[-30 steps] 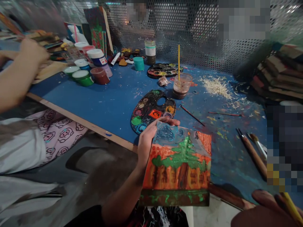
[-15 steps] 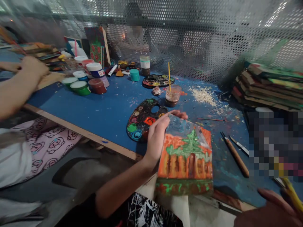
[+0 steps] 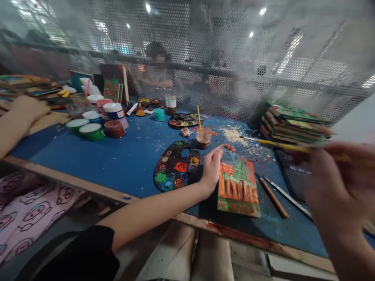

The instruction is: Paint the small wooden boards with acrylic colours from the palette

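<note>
My left hand [image 3: 213,167] grips the left edge of a painted board [image 3: 238,187], orange with a green tree, which lies on the blue table [image 3: 129,156]. My right hand [image 3: 336,183] is raised close to the camera at the right, blurred, closed on a yellow-handled paintbrush [image 3: 281,145] that points left over the table. A dark paint palette [image 3: 175,166] with coloured wells lies just left of my left hand. A cup of brown water [image 3: 203,137] with a yellow brush in it stands behind the palette.
Paint jars [image 3: 96,121] cluster at the back left, a second palette [image 3: 185,120] further back. Stacked painted boards [image 3: 293,123] sit at the right, loose brushes [image 3: 272,197] by the painting. Another person's arm [image 3: 17,121] reaches in at left. Perforated mesh [image 3: 205,58] backs the table.
The painted board went from held up off the edge to lying on the table. My right hand rose from the lower right corner with the brush. The camera tilted up.
</note>
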`<state>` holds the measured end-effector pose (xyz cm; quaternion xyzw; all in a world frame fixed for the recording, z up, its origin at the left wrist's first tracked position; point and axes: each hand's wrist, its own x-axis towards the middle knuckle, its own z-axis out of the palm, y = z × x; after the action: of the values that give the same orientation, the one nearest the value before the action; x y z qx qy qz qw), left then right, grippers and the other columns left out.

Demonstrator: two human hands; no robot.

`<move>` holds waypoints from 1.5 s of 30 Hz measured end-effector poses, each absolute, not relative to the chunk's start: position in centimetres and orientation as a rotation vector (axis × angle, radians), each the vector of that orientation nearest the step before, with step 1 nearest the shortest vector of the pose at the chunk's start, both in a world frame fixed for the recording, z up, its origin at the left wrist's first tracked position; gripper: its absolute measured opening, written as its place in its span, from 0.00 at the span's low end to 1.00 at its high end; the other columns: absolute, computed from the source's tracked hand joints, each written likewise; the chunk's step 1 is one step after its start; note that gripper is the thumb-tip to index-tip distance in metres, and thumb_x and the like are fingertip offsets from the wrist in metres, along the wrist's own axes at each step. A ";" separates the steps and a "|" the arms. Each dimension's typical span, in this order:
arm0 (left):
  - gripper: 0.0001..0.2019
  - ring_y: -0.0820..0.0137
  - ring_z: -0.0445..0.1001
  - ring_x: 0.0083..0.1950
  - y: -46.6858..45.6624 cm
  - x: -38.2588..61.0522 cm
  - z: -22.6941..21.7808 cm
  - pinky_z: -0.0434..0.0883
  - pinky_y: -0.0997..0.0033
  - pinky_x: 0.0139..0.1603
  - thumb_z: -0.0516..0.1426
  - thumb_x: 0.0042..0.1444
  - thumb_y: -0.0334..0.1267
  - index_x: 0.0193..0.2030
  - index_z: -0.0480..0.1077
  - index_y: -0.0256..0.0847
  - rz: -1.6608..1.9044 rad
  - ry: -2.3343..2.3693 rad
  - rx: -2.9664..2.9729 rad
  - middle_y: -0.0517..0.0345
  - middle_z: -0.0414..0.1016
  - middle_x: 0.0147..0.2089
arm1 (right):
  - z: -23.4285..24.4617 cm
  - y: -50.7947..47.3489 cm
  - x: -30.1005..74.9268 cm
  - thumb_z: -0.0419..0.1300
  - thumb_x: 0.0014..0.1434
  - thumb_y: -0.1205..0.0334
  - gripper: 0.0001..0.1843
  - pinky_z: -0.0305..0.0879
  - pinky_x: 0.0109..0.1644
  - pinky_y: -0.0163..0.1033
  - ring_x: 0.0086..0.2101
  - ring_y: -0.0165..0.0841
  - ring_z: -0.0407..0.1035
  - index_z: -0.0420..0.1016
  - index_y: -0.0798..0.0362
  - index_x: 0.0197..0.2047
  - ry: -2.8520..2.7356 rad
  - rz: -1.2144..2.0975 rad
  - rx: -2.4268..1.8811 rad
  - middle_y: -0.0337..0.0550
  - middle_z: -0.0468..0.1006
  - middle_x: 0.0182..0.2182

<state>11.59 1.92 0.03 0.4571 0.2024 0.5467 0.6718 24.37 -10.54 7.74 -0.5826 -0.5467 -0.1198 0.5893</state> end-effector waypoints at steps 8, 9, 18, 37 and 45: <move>0.17 0.66 0.75 0.44 1.9 11.1 -1.0 0.69 0.55 0.54 0.54 0.63 0.49 0.37 0.72 0.35 1.146 0.503 1.000 0.55 0.77 0.38 | 12.1 7.3 22.8 0.53 0.62 0.61 0.09 0.63 0.35 0.35 0.30 0.30 0.71 0.72 0.55 0.35 -1.677 -0.067 -1.674 0.44 0.78 0.29; 0.17 0.66 0.75 0.44 1.9 11.1 -1.0 0.69 0.55 0.54 0.54 0.63 0.49 0.36 0.72 0.35 1.142 0.512 1.002 0.55 0.76 0.38 | 11.8 8.8 22.4 0.53 0.62 0.62 0.09 0.62 0.36 0.36 0.30 0.31 0.71 0.72 0.56 0.35 -1.697 -0.067 -1.703 0.45 0.78 0.29; 0.16 0.65 0.74 0.47 2.0 11.6 -1.6 0.68 0.54 0.55 0.54 0.64 0.48 0.36 0.72 0.36 1.128 0.527 0.955 0.53 0.76 0.40 | 9.1 13.2 20.0 0.58 0.64 0.55 0.17 0.72 0.47 0.47 0.44 0.35 0.72 0.71 0.55 0.51 -1.990 0.158 -1.991 0.47 0.74 0.48; 0.14 0.67 0.74 0.44 2.7 12.0 -1.8 0.72 0.58 0.49 0.55 0.63 0.46 0.39 0.71 0.35 1.087 0.506 0.907 0.54 0.75 0.41 | 8.2 13.3 19.4 0.58 0.64 0.54 0.19 0.71 0.49 0.48 0.47 0.37 0.71 0.69 0.54 0.54 -2.061 0.063 -2.065 0.48 0.72 0.51; 0.14 0.66 0.74 0.45 2.8 12.1 -1.8 0.73 0.58 0.49 0.55 0.63 0.46 0.41 0.71 0.35 1.072 0.490 0.883 0.53 0.75 0.43 | 9.1 13.0 19.3 0.58 0.64 0.54 0.19 0.71 0.50 0.49 0.47 0.37 0.71 0.69 0.54 0.55 -2.015 0.026 -2.083 0.48 0.72 0.52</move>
<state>12.14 2.76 -1.81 0.4025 0.2236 0.4890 0.7409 19.35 13.01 9.10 -0.7133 -0.6902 0.0087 0.1215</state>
